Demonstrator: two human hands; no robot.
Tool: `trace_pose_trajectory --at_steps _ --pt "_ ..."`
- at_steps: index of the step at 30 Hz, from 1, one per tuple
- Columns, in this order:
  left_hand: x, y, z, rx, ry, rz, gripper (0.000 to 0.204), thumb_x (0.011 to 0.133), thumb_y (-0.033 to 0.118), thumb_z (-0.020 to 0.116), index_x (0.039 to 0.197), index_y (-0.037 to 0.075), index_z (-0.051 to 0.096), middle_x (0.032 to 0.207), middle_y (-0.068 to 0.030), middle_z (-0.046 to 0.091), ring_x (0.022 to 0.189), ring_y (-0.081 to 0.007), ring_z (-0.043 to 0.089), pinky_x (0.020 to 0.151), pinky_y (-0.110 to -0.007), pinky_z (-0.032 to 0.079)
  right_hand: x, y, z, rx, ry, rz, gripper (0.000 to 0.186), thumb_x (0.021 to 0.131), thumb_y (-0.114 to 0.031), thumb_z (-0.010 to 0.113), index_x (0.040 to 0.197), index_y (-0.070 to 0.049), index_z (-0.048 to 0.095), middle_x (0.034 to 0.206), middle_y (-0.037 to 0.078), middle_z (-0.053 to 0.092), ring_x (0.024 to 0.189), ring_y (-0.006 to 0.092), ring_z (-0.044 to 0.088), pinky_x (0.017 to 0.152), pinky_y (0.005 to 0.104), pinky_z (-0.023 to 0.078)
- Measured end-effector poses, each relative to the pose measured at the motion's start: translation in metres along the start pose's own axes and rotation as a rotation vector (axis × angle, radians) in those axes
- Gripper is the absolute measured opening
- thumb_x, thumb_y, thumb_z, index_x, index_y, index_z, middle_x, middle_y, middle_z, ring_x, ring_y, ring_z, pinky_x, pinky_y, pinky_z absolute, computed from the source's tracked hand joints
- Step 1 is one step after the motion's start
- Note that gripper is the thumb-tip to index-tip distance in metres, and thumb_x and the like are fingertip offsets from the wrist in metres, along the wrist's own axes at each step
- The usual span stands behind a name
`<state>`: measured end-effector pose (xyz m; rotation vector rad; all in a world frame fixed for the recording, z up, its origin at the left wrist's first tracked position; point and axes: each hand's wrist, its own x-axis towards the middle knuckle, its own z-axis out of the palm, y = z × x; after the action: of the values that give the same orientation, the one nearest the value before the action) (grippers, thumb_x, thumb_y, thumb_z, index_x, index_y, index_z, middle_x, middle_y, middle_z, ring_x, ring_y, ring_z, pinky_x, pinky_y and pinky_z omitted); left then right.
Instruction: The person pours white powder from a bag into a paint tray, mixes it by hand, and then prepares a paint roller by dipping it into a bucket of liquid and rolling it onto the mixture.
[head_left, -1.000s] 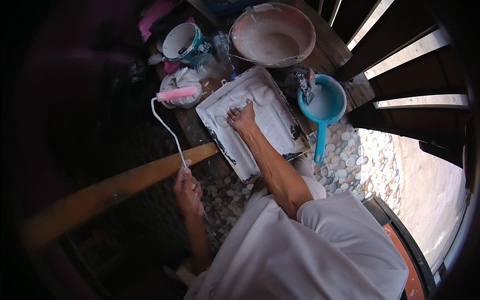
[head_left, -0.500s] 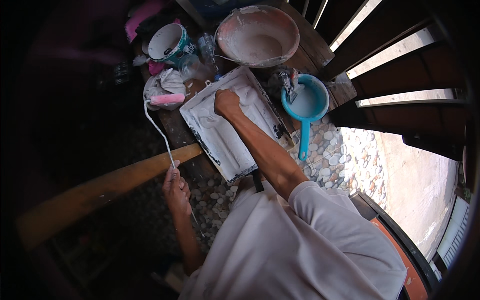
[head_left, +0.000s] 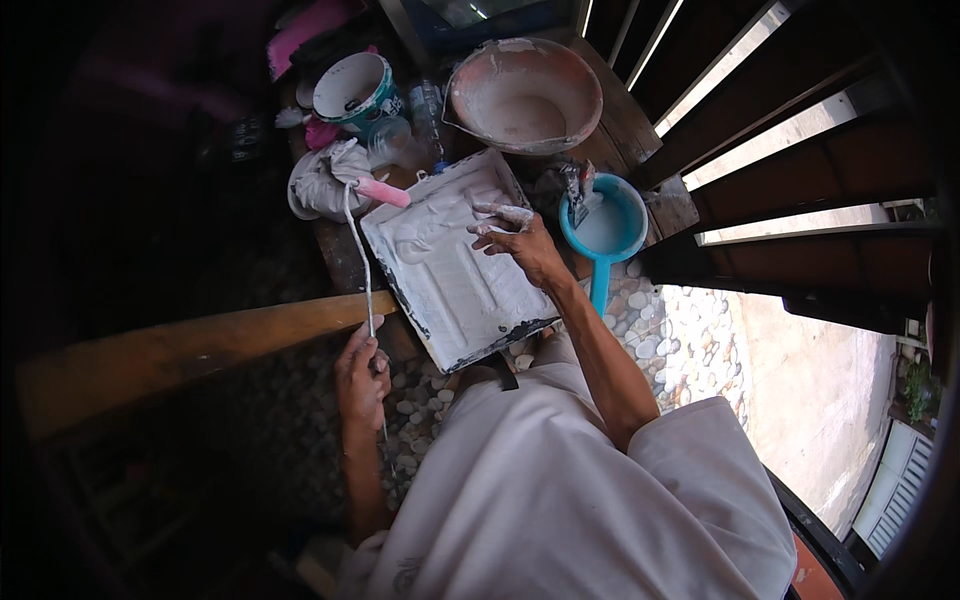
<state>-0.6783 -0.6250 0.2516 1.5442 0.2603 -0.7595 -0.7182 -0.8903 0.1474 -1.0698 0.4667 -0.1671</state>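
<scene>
My left hand is closed around the thin handle of a paint roller. The roller's small pink sleeve reaches over the upper left edge of the paint tray. White paint, streaked and ridged, coats the tray's inside. Over the tray's right side hangs my right hand, its paint-smeared fingers apart and holding nothing. Just right of that hand, a turquoise dipper contains whitish liquid, with a paint-caked brush or scraper leaning in it.
Behind the tray stand a wide paint-stained basin and a teal paint bucket. A clear bottle lies between them, and a pale crumpled cloth sits at left. A wooden beam juts leftward; dark slats rise at right.
My right hand has lifted off the paint and opened, moving right and nearer to me. The roller in my left hand has swung right, its sleeve now at the tray's edge.
</scene>
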Motion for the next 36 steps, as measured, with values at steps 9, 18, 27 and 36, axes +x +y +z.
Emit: trace_pose_trajectory --at_steps 9,18,27,36 --pt "-0.005 -0.003 0.005 0.066 -0.056 0.016 0.033 0.092 0.013 0.046 0.123 0.005 0.051 0.061 0.0037 0.041 0.040 -0.0005 0.029 0.034 -0.015 0.023 -0.060 -0.078 -0.066 -0.339 0.300 -0.061 0.030 0.081 -0.020 0.066 0.100 0.004 0.063 0.074 0.010 0.065 0.066 0.0138 0.062 0.058 0.0292 0.048" --pt "-0.012 -0.009 0.001 0.043 -0.057 0.009 0.032 0.091 0.013 0.048 0.122 0.006 0.053 0.062 0.0033 0.042 0.041 -0.0005 0.030 0.034 -0.015 0.023 -0.051 -0.086 -0.128 -1.224 0.409 -0.031 0.042 0.078 -0.036 0.065 0.080 0.006 0.061 0.076 0.026 0.061 0.075 0.0384 0.061 0.067 0.0432 0.047" --pt "-0.023 -0.015 0.000 0.060 -0.059 0.006 0.031 0.090 0.015 0.051 0.120 0.006 0.055 0.062 0.0041 0.042 0.042 -0.0002 0.030 0.035 -0.015 0.023 0.038 0.031 -0.162 -2.074 -0.074 0.402 0.027 0.074 -0.025 0.063 0.095 -0.009 0.069 0.090 0.013 0.067 0.090 0.0264 0.065 0.073 0.0355 0.050" --pt "-0.034 -0.026 -0.008 0.027 -0.022 0.005 0.030 0.091 0.017 0.051 0.118 0.005 0.056 0.061 0.0039 0.043 0.042 0.0001 0.031 0.034 -0.016 0.022 0.037 0.036 -0.169 -2.140 -0.248 0.341 0.029 0.078 -0.019 0.057 0.105 -0.012 0.065 0.103 0.011 0.065 0.094 0.0269 0.064 0.075 0.0364 0.052"
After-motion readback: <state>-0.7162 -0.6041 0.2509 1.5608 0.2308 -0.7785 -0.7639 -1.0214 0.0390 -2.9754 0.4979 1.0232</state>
